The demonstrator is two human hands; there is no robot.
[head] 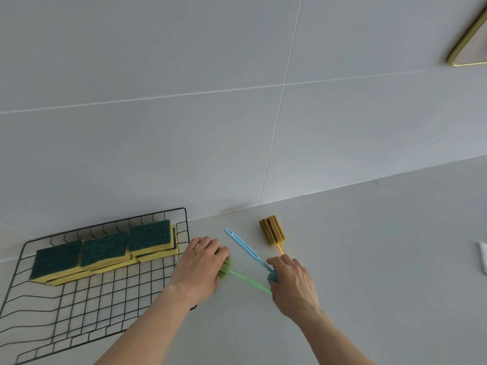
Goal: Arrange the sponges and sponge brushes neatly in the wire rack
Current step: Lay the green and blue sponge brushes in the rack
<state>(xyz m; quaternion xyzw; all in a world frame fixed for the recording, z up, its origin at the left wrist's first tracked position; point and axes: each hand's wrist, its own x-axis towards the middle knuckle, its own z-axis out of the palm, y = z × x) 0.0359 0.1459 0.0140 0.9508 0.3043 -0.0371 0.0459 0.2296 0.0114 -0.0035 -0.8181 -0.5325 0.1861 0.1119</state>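
Note:
A black wire rack (79, 293) lies at the lower left with several green-and-yellow sponges (105, 250) in stacks along its back. Right of the rack, my left hand (200, 267) closes on the green sponge brush (237, 275) at its foam head. My right hand (292, 283) grips the foam head of the blue sponge brush (245, 247), whose handle points up-left, and it covers the far end of the green handle. An orange-yellow sponge brush (272, 230) lies beyond, its thin handle running toward my right fingers.
The grey counter meets a tiled wall (237, 101) just behind the brushes. A white object (482, 256) shows at the right edge, and a gold-framed object (471, 40) hangs at the upper right. The rack's front half holds nothing.

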